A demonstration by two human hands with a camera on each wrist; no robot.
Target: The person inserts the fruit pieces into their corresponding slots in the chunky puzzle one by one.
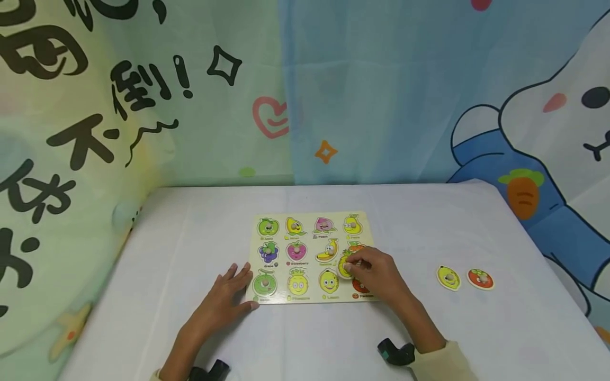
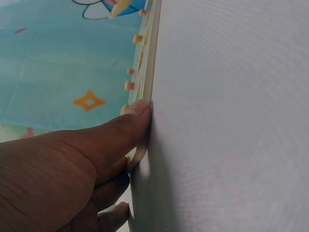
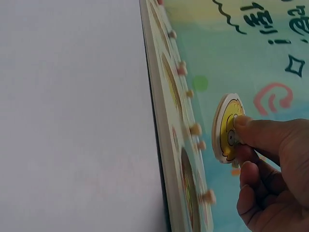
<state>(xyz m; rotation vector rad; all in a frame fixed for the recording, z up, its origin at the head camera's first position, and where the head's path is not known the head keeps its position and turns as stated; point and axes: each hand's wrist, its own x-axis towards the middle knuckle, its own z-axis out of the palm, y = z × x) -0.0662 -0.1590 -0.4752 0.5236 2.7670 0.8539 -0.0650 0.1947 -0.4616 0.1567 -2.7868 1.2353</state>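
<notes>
A wooden peg puzzle board (image 1: 308, 304) with fruit pictures lies on the white-covered table. My left hand (image 1: 223, 299) rests at its lower left corner, thumb on the near edge and fingers along the left side. In the left wrist view the thumb (image 2: 137, 110) touches the board's rim. My right hand (image 1: 376, 272) pinches a yellow pineapple piece (image 1: 343, 267) above the right part of the board. Seen from the right wrist, the piece (image 3: 226, 128) is held off the board, tilted up, between thumb and fingers; its knob is mostly hidden.
To the right of the board lie a lemon piece (image 1: 448, 278) and a tomato piece (image 1: 481, 279). Small knobs (image 3: 195, 129) stick up from the board. Printed cloth (image 1: 362, 95) hangs behind the table. Dark wrist devices (image 1: 396, 353) sit near both wrists.
</notes>
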